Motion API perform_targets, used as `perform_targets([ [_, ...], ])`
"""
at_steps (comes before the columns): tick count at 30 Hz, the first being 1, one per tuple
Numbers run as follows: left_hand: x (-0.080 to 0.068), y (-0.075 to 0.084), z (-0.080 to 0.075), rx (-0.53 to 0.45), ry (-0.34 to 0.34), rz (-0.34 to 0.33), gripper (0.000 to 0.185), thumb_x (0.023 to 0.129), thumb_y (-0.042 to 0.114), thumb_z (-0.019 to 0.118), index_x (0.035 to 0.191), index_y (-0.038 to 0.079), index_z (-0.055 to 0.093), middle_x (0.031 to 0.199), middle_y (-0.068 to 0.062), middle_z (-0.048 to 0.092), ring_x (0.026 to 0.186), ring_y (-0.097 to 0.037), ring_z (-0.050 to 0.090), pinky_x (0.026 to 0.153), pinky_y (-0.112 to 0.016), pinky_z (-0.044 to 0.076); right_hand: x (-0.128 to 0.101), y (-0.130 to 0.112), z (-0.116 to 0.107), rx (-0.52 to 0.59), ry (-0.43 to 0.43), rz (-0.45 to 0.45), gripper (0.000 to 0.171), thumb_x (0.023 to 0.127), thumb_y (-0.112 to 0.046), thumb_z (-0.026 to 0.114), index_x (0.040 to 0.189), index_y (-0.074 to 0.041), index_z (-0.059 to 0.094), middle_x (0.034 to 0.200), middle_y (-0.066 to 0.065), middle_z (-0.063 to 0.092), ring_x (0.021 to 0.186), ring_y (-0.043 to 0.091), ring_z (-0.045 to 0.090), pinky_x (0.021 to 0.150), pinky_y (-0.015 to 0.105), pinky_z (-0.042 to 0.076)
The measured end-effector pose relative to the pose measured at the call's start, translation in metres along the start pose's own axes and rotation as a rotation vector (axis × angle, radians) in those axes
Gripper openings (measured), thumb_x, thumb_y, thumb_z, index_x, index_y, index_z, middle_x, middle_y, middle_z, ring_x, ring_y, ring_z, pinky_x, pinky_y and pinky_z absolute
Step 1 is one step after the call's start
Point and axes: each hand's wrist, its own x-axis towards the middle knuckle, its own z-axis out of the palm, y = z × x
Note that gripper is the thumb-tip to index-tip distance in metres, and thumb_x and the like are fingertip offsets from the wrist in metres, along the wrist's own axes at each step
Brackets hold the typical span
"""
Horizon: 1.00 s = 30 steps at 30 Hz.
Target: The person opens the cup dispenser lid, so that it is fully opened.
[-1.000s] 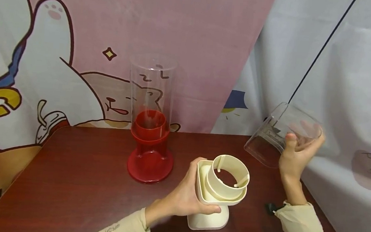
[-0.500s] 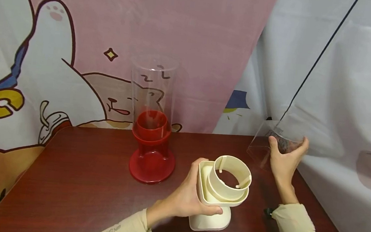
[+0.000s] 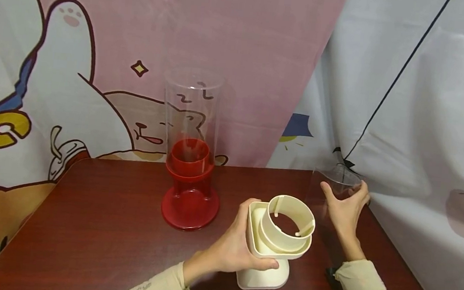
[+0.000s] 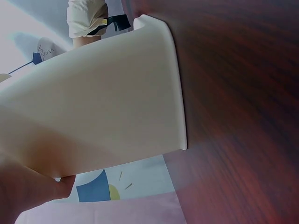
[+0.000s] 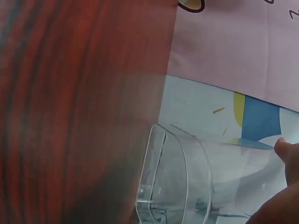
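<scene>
1. The left hand (image 3: 233, 251) has its grip clamped on the upper part of a cream stand (image 3: 273, 240), thumb over the near rim and fingers wrapped round the left side.
2. The cream stand sits upright near the front edge of the table (image 3: 96, 225), right of the middle. Its long axis is vertical, and the round collar at its top opens upward.
3. In the left wrist view, the cream stand (image 4: 98, 107) fills most of the picture, its square foot flat on the table (image 4: 243, 93).
4. The right hand (image 3: 344, 210) holds a clear container (image 3: 338, 184) near the table's right edge, toward the back, with thumb and fingers curled round its upper rim.
5. The clear container stands about upright, open mouth up, long axis near vertical; whether its bottom touches the table cannot be told.
6. The right wrist view shows the clear container (image 5: 187, 182) with its ribbed end toward the table.
7. A red stand (image 3: 189, 192) carrying a tall clear tube (image 3: 191, 114) is upright near the back edge, well apart from both hands.
</scene>
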Motion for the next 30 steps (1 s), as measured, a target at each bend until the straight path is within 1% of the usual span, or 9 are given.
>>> perform_targets([
  [4,0.001,-0.001,0.0,0.006,-0.001,-0.011,0.109,0.052,0.033,0.085,0.134,0.021,0.014,0.125,0.008,0.04,0.109,-0.006,0.045,0.095,-0.023,0.038,-0.002,0.001,0.001,-0.01,0.016,-0.006,0.099,0.061,-0.046,0.078,0.137,-0.03,0.017,0.126,0.012,0.028,0.116,0.028,0.036,0.098,0.038,0.032],
  [10,0.0,-0.001,-0.001,0.012,0.001,-0.025,0.108,0.053,0.035,0.084,0.134,0.022,0.015,0.125,0.011,0.039,0.11,-0.005,0.045,0.095,-0.023,0.038,-0.006,0.001,0.001,-0.029,-0.01,0.02,0.103,0.06,-0.048,0.078,0.139,-0.027,0.014,0.131,0.012,0.022,0.119,0.027,0.032,0.1,0.04,0.03],
  [14,0.0,0.0,-0.001,0.011,0.002,-0.017,0.108,0.053,0.035,0.084,0.134,0.022,0.015,0.125,0.009,0.039,0.11,-0.005,0.045,0.095,-0.023,0.038,-0.008,0.002,0.0,-0.035,-0.02,0.031,0.105,0.06,-0.047,0.078,0.139,-0.025,0.014,0.132,0.012,0.021,0.121,0.027,0.029,0.102,0.04,0.028],
  [19,0.0,0.0,-0.001,0.011,0.005,-0.006,0.108,0.053,0.035,0.084,0.134,0.021,0.015,0.126,0.004,0.041,0.11,-0.006,0.045,0.095,-0.023,0.038,-0.012,0.005,-0.002,-0.016,-0.035,0.038,0.107,0.059,-0.044,0.08,0.14,-0.021,0.014,0.134,0.01,0.019,0.123,0.024,0.026,0.104,0.038,0.025],
  [23,0.0,0.0,0.0,0.014,0.001,-0.018,0.108,0.053,0.036,0.084,0.134,0.022,0.015,0.125,0.01,0.04,0.11,-0.006,0.045,0.095,-0.023,0.038,-0.015,0.008,-0.004,-0.005,-0.045,0.063,0.108,0.058,-0.042,0.081,0.139,-0.016,0.015,0.136,0.009,0.019,0.125,0.022,0.024,0.106,0.037,0.023],
  [24,0.0,0.0,-0.001,0.015,0.002,-0.022,0.108,0.053,0.035,0.084,0.134,0.022,0.014,0.125,0.011,0.039,0.11,-0.006,0.045,0.095,-0.023,0.038,-0.015,0.009,-0.003,-0.003,-0.047,0.066,0.108,0.058,-0.041,0.081,0.139,-0.016,0.015,0.136,0.009,0.02,0.125,0.022,0.024,0.105,0.037,0.023],
  [26,0.0,0.0,-0.001,0.013,0.005,-0.026,0.108,0.053,0.034,0.084,0.134,0.022,0.015,0.124,0.011,0.04,0.109,-0.006,0.045,0.095,-0.023,0.039,-0.015,0.01,-0.003,-0.002,-0.046,0.064,0.108,0.057,-0.041,0.082,0.139,-0.014,0.016,0.135,0.009,0.021,0.124,0.022,0.024,0.105,0.037,0.023],
  [28,0.0,0.001,-0.001,0.006,0.008,-0.029,0.108,0.053,0.033,0.085,0.134,0.022,0.015,0.124,0.009,0.041,0.109,-0.006,0.045,0.094,-0.023,0.039,-0.015,0.011,-0.003,-0.005,-0.054,0.07,0.109,0.057,-0.042,0.082,0.139,-0.015,0.016,0.135,0.01,0.021,0.125,0.022,0.023,0.105,0.038,0.023],
  [30,0.0,0.001,-0.001,-0.008,0.006,-0.034,0.107,0.053,0.032,0.085,0.134,0.022,0.015,0.124,0.006,0.042,0.108,-0.006,0.046,0.094,-0.023,0.039,-0.015,0.01,-0.007,-0.02,-0.065,0.094,0.11,0.058,-0.044,0.08,0.14,-0.019,0.013,0.137,0.009,0.019,0.127,0.023,0.022,0.106,0.038,0.022],
])
